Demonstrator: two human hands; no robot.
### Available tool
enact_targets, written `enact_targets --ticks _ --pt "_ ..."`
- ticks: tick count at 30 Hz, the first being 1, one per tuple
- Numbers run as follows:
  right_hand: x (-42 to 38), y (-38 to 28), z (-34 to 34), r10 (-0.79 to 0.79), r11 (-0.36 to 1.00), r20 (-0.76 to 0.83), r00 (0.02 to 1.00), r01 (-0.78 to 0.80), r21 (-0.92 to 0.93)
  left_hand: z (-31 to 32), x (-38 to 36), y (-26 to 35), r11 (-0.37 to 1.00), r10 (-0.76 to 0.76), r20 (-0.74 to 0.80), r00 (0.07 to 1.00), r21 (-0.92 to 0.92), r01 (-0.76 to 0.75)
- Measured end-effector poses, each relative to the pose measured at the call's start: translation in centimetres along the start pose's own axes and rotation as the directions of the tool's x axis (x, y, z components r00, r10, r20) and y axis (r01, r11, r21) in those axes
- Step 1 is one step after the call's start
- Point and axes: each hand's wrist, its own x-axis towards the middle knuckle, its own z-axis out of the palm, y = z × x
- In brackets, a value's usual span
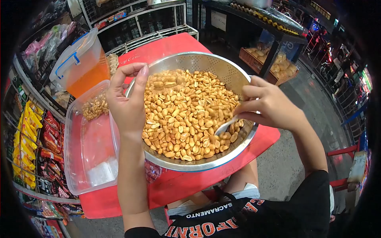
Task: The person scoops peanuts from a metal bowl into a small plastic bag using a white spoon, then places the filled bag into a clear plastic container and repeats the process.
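Observation:
A perforated metal colander [190,59] full of peanuts [182,115] stands on a red table [178,190]. Above the colander's left rim, my left hand [129,97] pinches a small clear plastic bag [168,80] that has peanuts in it and lies over the heap. My right hand [264,101] grips a white spoon [226,126] at the right side, its bowl down among the peanuts. Left of the colander sits a clear plastic tub [93,146] holding a bag of peanuts [95,108] and some clear plastic bags [104,172].
A lidded container of orange contents [87,77] stands at the table's back left. Racks of snack packets [29,142] line the left side. A stall with a basket of bread [279,63] is beyond the table at right, and red stool legs [341,152] show at far right.

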Motion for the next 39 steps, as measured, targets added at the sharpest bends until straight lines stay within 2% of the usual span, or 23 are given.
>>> enact_targets --ticks 4,9,10,13,14,16,17,18,20,22,23,24,28,30,31,35,37,38,39 --pt "2.0 1.2 2.1 -0.038 0.995 0.018 0.999 0.039 -0.097 0.1 -0.1 0.3 1.0 -0.009 0.005 1.0 -0.014 0.009" --pt "4.7 3.5 3.9 -0.125 0.98 -0.075 0.989 0.112 -0.164 0.0 0.0 0.3 1.0 -0.013 0.011 1.0 -0.017 0.013" --pt "4.8 3.9 3.7 -0.125 0.98 -0.076 0.989 0.111 -0.167 -0.1 0.0 0.2 0.999 -0.008 0.018 1.0 0.034 0.007" --pt "4.7 5.2 3.0 -0.004 0.984 -0.103 0.995 -0.015 -0.176 -0.2 -0.1 0.2 0.992 -0.016 0.048 0.999 0.122 0.01" --pt "4.3 5.6 2.4 0.074 0.989 -0.169 0.983 -0.094 -0.111 -0.1 -0.1 0.2 0.988 -0.034 0.068 0.997 0.155 0.023" --pt "3.4 5.9 0.7 0.178 0.964 -0.261 0.949 -0.222 -0.149 0.0 -0.1 0.1 0.99 -0.034 0.081 0.996 0.139 0.022" --pt "3.2 5.4 -0.2 0.336 0.905 -0.212 0.918 -0.377 -0.199 0.0 -0.1 0.1 0.992 -0.039 0.093 0.995 0.126 0.027" --pt "2.9 5.4 -0.6 0.383 0.878 -0.203 0.901 -0.423 -0.222 0.0 -0.1 0.1 0.991 -0.04 0.093 0.995 0.127 0.028" --pt "2.3 6.0 -0.7 0.376 0.876 -0.071 0.924 -0.379 -0.297 0.0 -0.1 0.1 0.991 -0.046 0.092 0.995 0.13 0.034" --pt "2.1 5.8 0.1 0.343 0.908 0.005 0.939 -0.331 -0.255 0.0 -0.1 0.2 0.992 -0.048 0.106 0.993 0.12 0.035" --pt "2.1 5.4 0.2 0.428 0.901 0.176 0.886 -0.402 -0.167 0.0 -0.1 0.2 0.993 -0.049 0.115 0.992 0.115 0.036" --pt "2.2 5.1 0.8 0.456 0.889 0.213 0.864 -0.431 -0.153 0.1 -0.1 0.2 0.993 -0.047 0.114 0.992 0.114 0.034" --pt "2.1 5.1 2.8 0.424 0.906 0.248 0.871 -0.406 -0.121 0.1 -0.1 0.2 0.992 -0.058 0.111 0.992 0.119 0.045" --pt "2.3 4.9 3.3 0.513 0.851 0.306 0.802 -0.521 -0.062 0.2 -0.2 0.3 0.993 -0.064 0.118 0.991 0.103 0.051" --pt "2.3 4.7 3.0 0.519 0.846 0.316 0.794 -0.53 -0.059 0.2 -0.2 0.4 0.993 -0.066 0.117 0.991 0.105 0.054" --pt "2.0 5.5 2.8 0.506 0.852 0.29 0.812 -0.523 -0.022 0.2 -0.2 0.5 0.987 -0.058 0.111 0.992 0.155 0.04" --pt "2.2 5.2 1.8 0.58 0.73 0.351 0.735 -0.661 0.176 0.3 -0.3 0.9 0.98 -0.037 0.136 0.99 0.197 0.009" --pt "2.1 5.4 1.7 0.581 0.73 0.348 0.736 -0.66 0.176 0.3 -0.3 1.0 0.971 -0.015 0.164 0.986 0.236 -0.025" --pt "2.1 5.7 1.5 0.56 0.709 0.335 0.758 -0.647 0.28 0.3 -0.3 1.0 0.972 -0.012 0.166 0.986 0.235 -0.028"
